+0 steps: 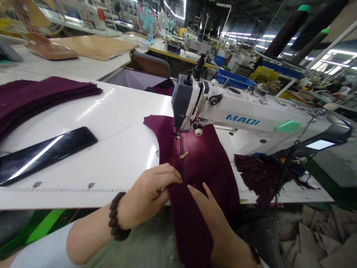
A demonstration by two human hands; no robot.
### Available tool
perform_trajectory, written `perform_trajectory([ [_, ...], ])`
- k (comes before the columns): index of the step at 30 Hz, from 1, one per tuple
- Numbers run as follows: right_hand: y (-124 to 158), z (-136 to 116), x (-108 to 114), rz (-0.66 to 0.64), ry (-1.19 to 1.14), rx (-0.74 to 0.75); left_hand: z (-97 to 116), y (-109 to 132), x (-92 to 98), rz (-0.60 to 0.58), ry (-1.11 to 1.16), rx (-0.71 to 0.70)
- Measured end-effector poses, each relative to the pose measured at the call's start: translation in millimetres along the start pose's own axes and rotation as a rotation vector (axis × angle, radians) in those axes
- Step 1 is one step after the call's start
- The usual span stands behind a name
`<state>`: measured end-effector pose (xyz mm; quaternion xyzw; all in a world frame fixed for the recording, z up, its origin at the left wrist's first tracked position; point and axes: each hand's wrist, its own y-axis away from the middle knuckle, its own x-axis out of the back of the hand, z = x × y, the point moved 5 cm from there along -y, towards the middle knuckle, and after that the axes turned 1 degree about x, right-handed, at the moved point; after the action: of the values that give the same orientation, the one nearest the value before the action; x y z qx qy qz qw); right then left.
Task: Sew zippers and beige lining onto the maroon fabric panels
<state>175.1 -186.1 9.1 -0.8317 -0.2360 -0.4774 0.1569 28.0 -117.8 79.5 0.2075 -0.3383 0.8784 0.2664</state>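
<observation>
A maroon fabric piece (200,160) with a zipper (182,150) lies under the presser foot of a white sewing machine (251,115) and hangs over the table's near edge. My left hand (149,191), a bead bracelet on its wrist, pinches the fabric's left edge beside the zipper line, fingers closed on the cloth. My right hand (213,214) lies flat on the fabric just right of the seam, fingers stretched out toward the needle.
A stack of maroon cut pieces (36,96) sits at the far left of the white table (117,149). A black phone (44,152) lies left of the work. More maroon pieces (259,173) lie under the machine arm. Other sewing stations fill the background.
</observation>
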Motion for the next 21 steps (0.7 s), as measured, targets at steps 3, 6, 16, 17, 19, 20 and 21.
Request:
perform_trajectory([
  [3,15,28,-4,0.257,-0.166,-0.15,-1,-1,12.5,0.21,-0.115,0.022],
  [6,29,48,-6,0.344,-0.194,-0.298,-7,12,20.7,0.358,-0.307,0.015],
  [16,45,50,-12,0.348,-0.307,-0.463,-8,32,-46.5,0.074,-0.49,-0.221],
  [17,50,52,-15,0.316,-0.294,-0.452,-7,31,-47.4,0.083,-0.465,-0.215],
  [19,60,57,-20,0.251,-0.276,-0.436,-8,30,-47.5,0.09,-0.413,-0.197],
  [20,65,60,-22,0.225,-0.265,-0.43,-8,30,-47.3,0.09,-0.393,-0.187],
  [21,69,62,-23,0.205,-0.253,-0.422,-9,30,-46.8,0.093,-0.378,-0.175],
])
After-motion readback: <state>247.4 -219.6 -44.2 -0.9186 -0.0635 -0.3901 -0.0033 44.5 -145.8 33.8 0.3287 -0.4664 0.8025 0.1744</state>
